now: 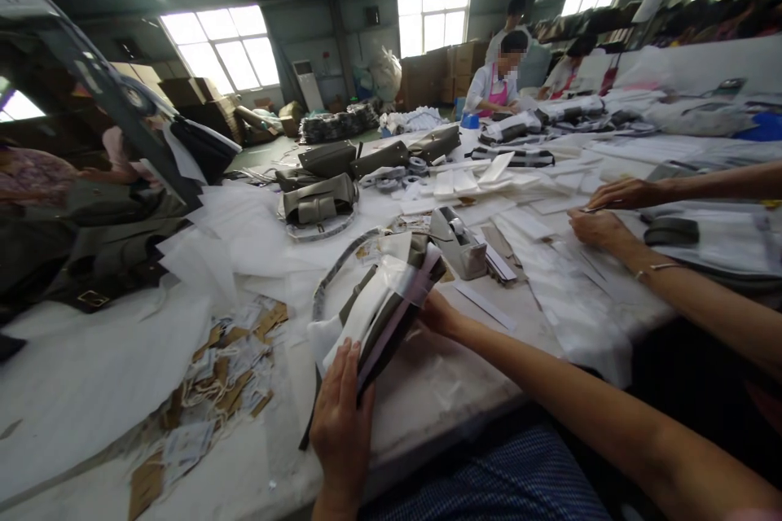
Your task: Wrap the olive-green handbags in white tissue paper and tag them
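Note:
A dark olive handbag (391,309), partly covered in white wrapping sheet and with its strap wrapped, stands tilted on the table in front of me. My left hand (343,407) grips its near lower end, fingers over the white sheet and thumb at the side. At the far right end is my right hand (438,314), holding the bag; its fingertips are hidden behind it. Just beyond sits a grey tape dispenser (459,244). Brown and clear tags with strings (235,366) lie in a loose heap to the left.
White foam sheets (79,391) spread over the left side. More olive bags (321,199) stand farther back among paper pieces. At right, a co-worker's hands (611,216) work close beside another bag (721,236). Other people stand at the far side. A slanted metal post (116,89) rises at left.

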